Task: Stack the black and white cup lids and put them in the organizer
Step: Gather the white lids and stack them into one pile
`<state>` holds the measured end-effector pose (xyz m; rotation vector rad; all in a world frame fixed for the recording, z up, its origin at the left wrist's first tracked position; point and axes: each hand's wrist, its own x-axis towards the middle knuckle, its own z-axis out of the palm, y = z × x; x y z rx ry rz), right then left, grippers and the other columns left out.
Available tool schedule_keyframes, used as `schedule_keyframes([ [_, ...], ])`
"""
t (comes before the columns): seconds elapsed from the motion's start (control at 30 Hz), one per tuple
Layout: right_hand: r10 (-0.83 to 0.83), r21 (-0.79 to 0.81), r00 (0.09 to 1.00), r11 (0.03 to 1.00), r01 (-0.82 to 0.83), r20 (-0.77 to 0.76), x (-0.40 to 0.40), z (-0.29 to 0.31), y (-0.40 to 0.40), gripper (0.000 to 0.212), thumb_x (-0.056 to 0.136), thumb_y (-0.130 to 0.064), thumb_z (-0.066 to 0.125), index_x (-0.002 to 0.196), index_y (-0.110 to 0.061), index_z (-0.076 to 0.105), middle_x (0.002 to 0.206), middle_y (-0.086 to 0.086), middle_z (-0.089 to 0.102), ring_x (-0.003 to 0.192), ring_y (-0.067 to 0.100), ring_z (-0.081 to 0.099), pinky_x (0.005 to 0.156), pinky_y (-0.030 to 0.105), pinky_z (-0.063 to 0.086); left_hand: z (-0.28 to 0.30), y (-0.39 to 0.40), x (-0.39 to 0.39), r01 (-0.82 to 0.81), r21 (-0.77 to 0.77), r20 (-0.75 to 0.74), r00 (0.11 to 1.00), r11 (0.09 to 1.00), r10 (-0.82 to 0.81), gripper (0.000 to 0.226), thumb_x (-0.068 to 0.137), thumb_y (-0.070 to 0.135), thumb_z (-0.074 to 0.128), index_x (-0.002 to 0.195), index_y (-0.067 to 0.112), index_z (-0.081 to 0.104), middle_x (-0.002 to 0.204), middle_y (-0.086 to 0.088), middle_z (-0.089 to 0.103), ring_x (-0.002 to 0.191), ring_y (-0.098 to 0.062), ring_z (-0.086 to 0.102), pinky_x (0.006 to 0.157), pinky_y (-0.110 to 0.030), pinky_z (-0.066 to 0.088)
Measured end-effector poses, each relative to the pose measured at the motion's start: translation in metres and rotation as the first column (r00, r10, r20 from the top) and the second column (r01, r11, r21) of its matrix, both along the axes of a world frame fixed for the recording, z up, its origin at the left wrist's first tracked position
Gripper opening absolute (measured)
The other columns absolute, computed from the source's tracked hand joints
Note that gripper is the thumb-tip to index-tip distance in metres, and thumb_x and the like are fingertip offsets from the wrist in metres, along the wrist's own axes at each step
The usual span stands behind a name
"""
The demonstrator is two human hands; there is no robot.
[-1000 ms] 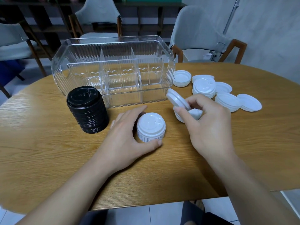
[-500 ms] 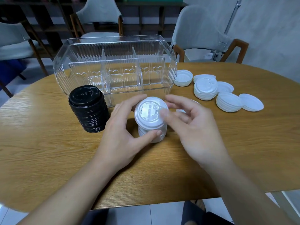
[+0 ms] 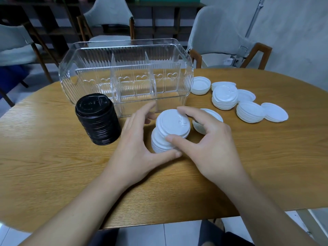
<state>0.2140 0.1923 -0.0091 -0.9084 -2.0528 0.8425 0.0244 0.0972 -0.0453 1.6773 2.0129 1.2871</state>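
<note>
Organizer (image 3: 124,75) compartments hold nothing; right hand (image 3: 211,139) fingers pinch top white lid (image 3: 173,124), left hand (image 3: 134,144) fingers cup white stack (image 3: 159,144).

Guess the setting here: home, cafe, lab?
Probably a cafe or a break or meeting room, not certain. A round wooden table with several matching grey padded chairs around it, dark open shelving behind, and bulk disposable cup lids, a black stack and white stacks, beside a clear organizer.

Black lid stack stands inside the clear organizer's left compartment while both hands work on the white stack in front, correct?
Not quite. The head view shows the black lid stack standing on the table, outside and in front of the clear organizer. The left hand and right hand do work on the white stack.
</note>
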Motion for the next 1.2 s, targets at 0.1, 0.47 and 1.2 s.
schedule_keyframes([
  [0.1,0.009,-0.083,1.0,0.996,-0.01,-0.011,0.0,-0.004,0.008,0.052,0.086,-0.041,0.092,0.135,-0.035,0.074,0.13,-0.026,0.073,0.131,-0.007,0.061,0.111,0.014,0.044,-0.001,0.001,-0.002,0.023,-0.124,0.052,0.999,0.992,-0.016,0.146,0.061,0.073,0.099,0.173,0.052,0.008,0.142,0.036,0.05,0.146,-0.001,0.044,0.127,-0.04,0.039],
  [0.47,0.139,-0.089,0.977,0.988,-0.126,0.162,-0.007,-0.014,0.005,0.065,0.094,-0.042,0.084,0.154,-0.036,0.059,0.148,-0.025,0.063,0.141,-0.007,0.052,0.121,0.025,0.041,-0.004,0.004,-0.004,0.076,-0.135,0.039,0.997,0.988,-0.072,0.135,0.074,0.078,0.082,0.174,0.05,-0.005,0.139,0.032,0.065,0.137,-0.003,0.06,0.123,-0.05,0.043],
  [1.2,0.066,-0.037,0.978,0.998,-0.06,0.197,-0.008,-0.013,0.0,0.07,0.083,-0.049,0.092,0.146,-0.038,0.065,0.13,-0.028,0.07,0.125,-0.01,0.059,0.101,0.003,0.041,-0.004,0.005,-0.003,0.035,-0.212,-0.066,0.997,0.977,-0.05,0.106,0.073,0.066,0.077,0.168,0.038,0.04,0.151,0.024,0.06,0.142,-0.003,0.055,0.123,-0.041,0.044],
])
